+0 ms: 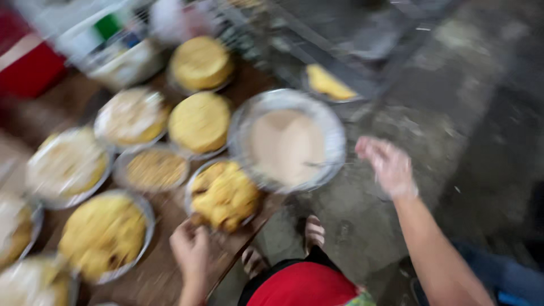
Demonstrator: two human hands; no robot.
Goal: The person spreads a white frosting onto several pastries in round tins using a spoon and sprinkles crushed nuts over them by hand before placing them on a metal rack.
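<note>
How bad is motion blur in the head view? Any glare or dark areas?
Head view: heavy motion blur throughout; right hand and bowls smeared, left hand soft. Mild sheen on large metal bowl rim; floor dim, upper right darkest.

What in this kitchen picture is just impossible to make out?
- Head view, all motion-blurred: what the yellow food in the round metal pans is cannot be told.
- Left hand: touching that pan's rim or just beside it, unclear.
- Right hand: fingers smeared by blur; it seems empty.
- Large bowl: pale contents, liquid or flour, unclear.
- Pans at the left edge: cut off by the frame.
- White container at top: label unreadable.
</note>
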